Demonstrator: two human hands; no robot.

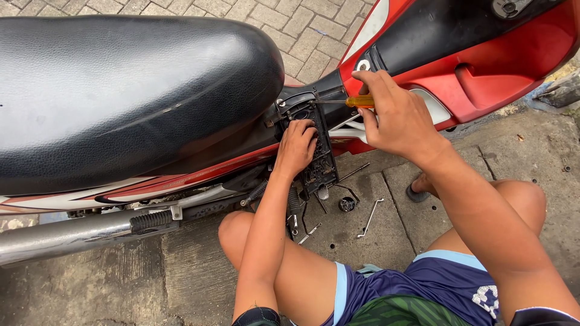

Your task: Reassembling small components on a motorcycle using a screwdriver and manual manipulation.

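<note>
Orange-handled, my screwdriver [344,101] lies almost level, its thin shaft running left from my right hand [393,118] to the top edge of the black panel [314,145] under the seat [121,90], so the tip is nearer my left hand [296,148] than the right. My right fingers are closed round the handle, and my left hand presses flat with curled fingers against the panel's face, just below the shaft. The panel is dark, dusty and ribbed, standing upright beside the red fairing [483,72], with a bent wrench [370,217] on the concrete below.
</note>
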